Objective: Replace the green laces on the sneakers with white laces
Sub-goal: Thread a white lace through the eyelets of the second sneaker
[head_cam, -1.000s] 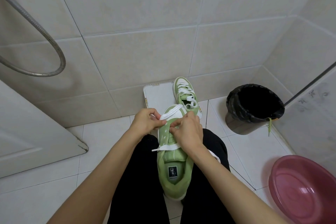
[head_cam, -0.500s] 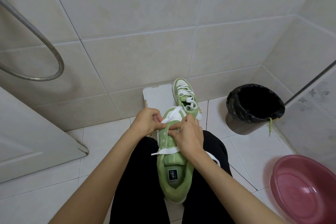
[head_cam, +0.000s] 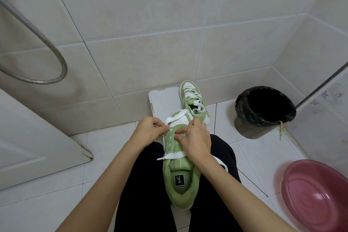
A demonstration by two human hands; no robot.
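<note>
Light-green suede sneaker (head_cam: 167, 173), held on the lap: its flat white lace (head_cam: 175, 117) is pinched at the front eyelets by the left hand (head_cam: 148, 132), its upper by the right hand (head_cam: 195, 141). Most eyelets remain unthreaded; the second green sneaker (head_cam: 192, 100) beyond appears fully relaced.

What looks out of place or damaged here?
A green lace dangles over the rim of the black bin instead of lying inside. The bottom corner of the door looks chipped. Nothing else stands out.
</note>
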